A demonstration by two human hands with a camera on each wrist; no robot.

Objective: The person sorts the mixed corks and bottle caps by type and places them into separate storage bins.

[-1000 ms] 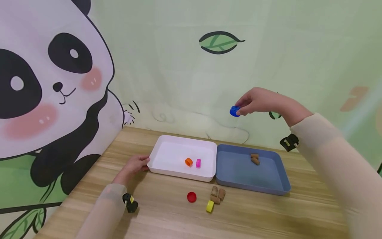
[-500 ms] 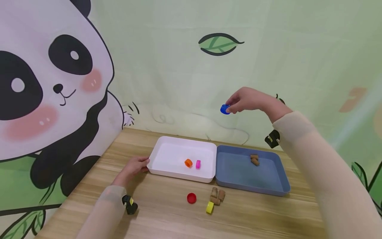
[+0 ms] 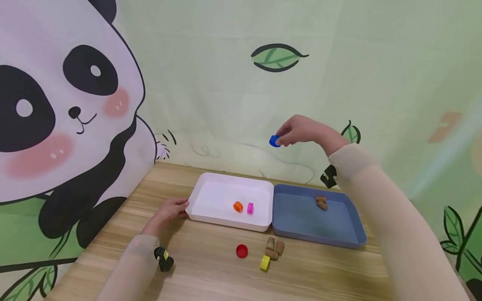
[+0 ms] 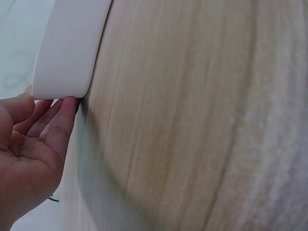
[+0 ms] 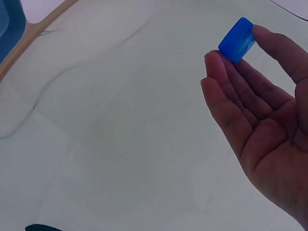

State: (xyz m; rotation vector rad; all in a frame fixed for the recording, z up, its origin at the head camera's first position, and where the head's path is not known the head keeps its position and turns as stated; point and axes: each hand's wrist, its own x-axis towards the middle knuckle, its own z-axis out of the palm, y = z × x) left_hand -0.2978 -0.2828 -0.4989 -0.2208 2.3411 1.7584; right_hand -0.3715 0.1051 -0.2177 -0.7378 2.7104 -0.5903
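Note:
My right hand (image 3: pixel 301 128) pinches a blue bottle cap (image 3: pixel 273 141) between thumb and fingertips, high above the back of the table. In the right wrist view the same blue cap (image 5: pixel 237 39) sits tilted at the fingertips. At the left end of the white tray (image 3: pixel 216 216), my left hand (image 3: pixel 170 210) holds the rim and outer wall; the left wrist view shows its fingertips against the tray wall (image 4: pixel 70 53). An orange cap (image 3: pixel 238 206) and a pink cap (image 3: pixel 250 208) lie inside this tray.
A blue-grey tray (image 3: pixel 301 228) abuts the white one on the right, with brown corks (image 3: pixel 321 204) inside. In front lie a red cap (image 3: pixel 242 251), a yellow cap (image 3: pixel 265 263) and several corks (image 3: pixel 272 254) on the wooden table (image 3: pixel 211 267). A printed backdrop (image 3: pixel 211 104) hangs behind.
My right hand has carried the blue cap leftward, from above the boundary of the two trays' right side toward the white tray's right end. The left hand stays at the white tray.

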